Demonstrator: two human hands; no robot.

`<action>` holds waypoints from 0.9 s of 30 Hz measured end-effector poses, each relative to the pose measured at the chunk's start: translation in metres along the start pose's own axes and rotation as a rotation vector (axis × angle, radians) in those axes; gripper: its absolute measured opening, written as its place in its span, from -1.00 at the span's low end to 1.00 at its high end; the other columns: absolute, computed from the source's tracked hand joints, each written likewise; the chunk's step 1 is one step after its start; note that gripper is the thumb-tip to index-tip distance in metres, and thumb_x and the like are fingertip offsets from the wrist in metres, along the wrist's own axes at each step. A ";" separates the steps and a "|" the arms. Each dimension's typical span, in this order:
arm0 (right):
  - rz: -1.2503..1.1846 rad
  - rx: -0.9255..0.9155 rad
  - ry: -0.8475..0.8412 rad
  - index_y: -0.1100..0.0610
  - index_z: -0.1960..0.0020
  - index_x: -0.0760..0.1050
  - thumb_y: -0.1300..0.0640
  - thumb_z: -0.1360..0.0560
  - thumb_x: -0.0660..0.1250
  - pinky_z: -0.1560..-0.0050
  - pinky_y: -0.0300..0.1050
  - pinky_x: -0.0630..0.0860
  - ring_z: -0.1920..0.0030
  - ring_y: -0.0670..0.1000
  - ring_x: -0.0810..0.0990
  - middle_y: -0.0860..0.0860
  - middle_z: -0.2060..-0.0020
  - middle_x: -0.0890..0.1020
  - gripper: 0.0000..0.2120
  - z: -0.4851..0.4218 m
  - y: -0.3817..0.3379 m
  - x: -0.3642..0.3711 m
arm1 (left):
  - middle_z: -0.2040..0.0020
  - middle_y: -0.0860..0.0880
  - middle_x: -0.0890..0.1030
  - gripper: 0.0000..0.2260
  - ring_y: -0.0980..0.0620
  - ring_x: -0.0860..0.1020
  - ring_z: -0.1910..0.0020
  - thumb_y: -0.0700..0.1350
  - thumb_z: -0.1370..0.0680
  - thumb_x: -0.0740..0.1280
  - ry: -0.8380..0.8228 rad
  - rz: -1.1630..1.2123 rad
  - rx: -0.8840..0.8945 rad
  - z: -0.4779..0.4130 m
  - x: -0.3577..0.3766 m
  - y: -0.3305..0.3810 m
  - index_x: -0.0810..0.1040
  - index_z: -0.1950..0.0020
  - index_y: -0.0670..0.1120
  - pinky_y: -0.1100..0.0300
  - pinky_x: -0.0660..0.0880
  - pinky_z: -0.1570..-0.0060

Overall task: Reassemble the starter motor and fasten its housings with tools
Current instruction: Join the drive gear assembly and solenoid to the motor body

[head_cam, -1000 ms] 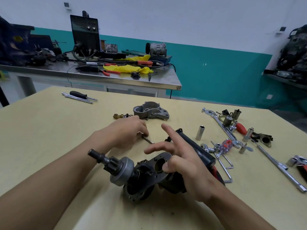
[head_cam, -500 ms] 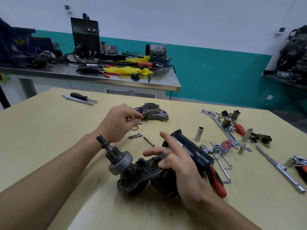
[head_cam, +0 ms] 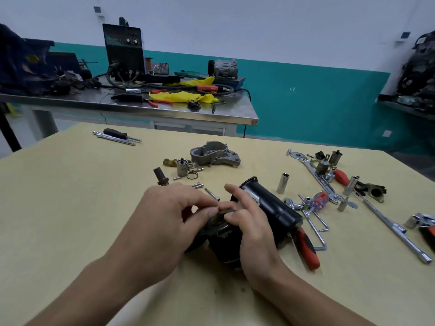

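the dark round housing of the starter motor is being pinched at its rim by the curled fingertips of the left hand and steadied by the right hand, whose thumb and middle finger are closing on it while the index finger is being held out straight. the black motor body is being kept low on the yellow table. loose bolts are lying just beyond, the grey aluminium cover farther back.

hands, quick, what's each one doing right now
Left hand: fingers pinched at the end plate of the starter motor; whether they hold a small part cannot be told.
Right hand: closed on the starter motor, index finger raised.
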State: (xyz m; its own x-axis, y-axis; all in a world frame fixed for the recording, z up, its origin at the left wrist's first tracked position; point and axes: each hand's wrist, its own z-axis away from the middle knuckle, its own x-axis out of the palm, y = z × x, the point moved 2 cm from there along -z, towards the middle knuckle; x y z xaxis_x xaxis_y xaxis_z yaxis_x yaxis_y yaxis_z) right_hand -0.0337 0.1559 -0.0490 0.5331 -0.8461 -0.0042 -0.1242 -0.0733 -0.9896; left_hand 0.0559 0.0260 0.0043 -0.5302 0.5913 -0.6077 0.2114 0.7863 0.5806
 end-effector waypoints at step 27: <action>-0.066 0.007 -0.001 -0.01 -0.33 0.44 0.07 -0.37 0.20 -0.13 0.26 0.61 -0.10 0.16 0.64 0.05 0.03 0.70 -0.48 -0.004 0.008 -0.001 | 0.26 0.31 0.64 -0.79 0.26 0.58 0.25 -0.19 -0.47 0.52 -0.066 0.025 -0.173 0.010 -0.003 0.000 0.72 0.23 0.14 0.46 0.42 0.29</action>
State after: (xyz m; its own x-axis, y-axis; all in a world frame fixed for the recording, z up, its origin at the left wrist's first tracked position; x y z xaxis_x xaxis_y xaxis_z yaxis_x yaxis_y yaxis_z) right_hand -0.0386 0.1537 -0.0560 0.5406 -0.8391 0.0607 -0.0829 -0.1249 -0.9887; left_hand 0.0657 0.0261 0.0004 -0.4702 0.6254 -0.6227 0.0766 0.7318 0.6772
